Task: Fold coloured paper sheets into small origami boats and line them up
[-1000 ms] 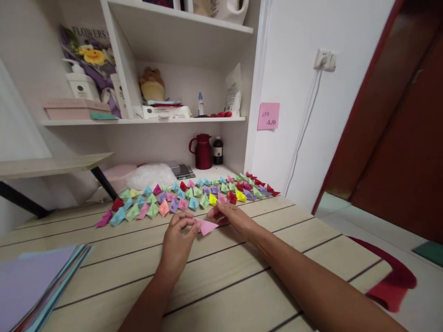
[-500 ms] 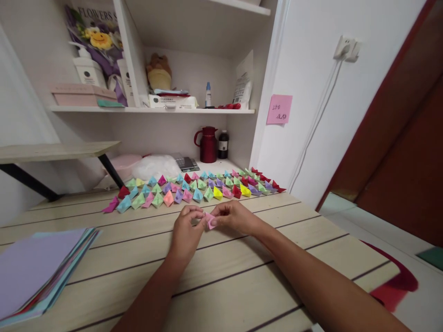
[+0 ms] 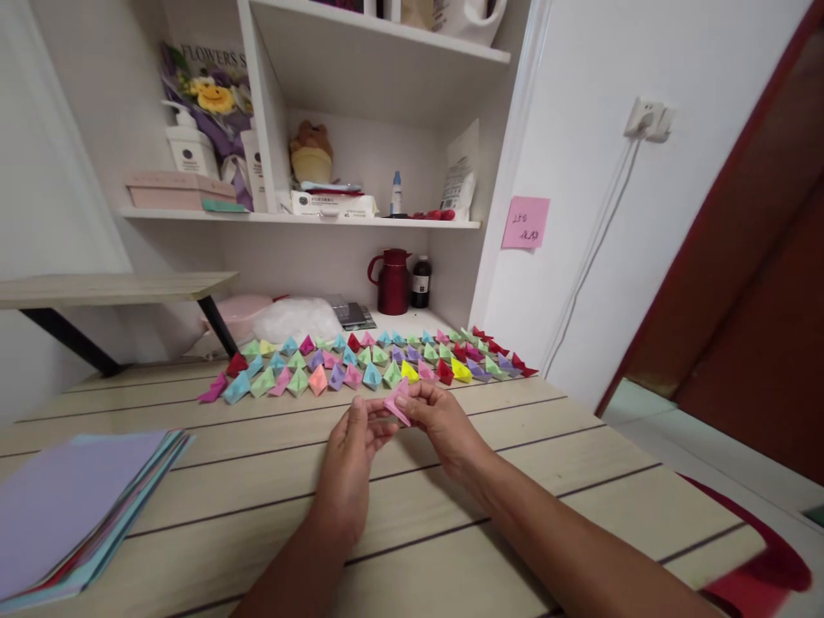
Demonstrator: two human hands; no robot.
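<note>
A small pink folded paper boat [image 3: 397, 405] is pinched between the thumb and fingers of my right hand [image 3: 441, 425], just above the table. Its pointed ends stick out to the left and downward. My left hand [image 3: 354, 446] is close beside it on the left, thumb raised and fingers loosely apart. Whether its fingertips touch the boat's left end I cannot tell. Beyond both hands, rows of small folded paper boats in many colours stand on the table, among them a yellow boat [image 3: 461, 370] and a blue boat [image 3: 372, 376].
A stack of coloured paper sheets [image 3: 83, 506] lies at the table's left. Behind the boats are a clear plastic bag [image 3: 297, 319], a dark red jug [image 3: 393, 283] and a dark bottle [image 3: 421, 283]. A small raised shelf [image 3: 122, 288] stands at the left. A red stool [image 3: 766, 558] is at the right.
The pink piece has turned and now shows a pointed boat shape in my right hand. My left hand has loosened its pinch, its thumb lifting away. The view has tilted up slightly.
</note>
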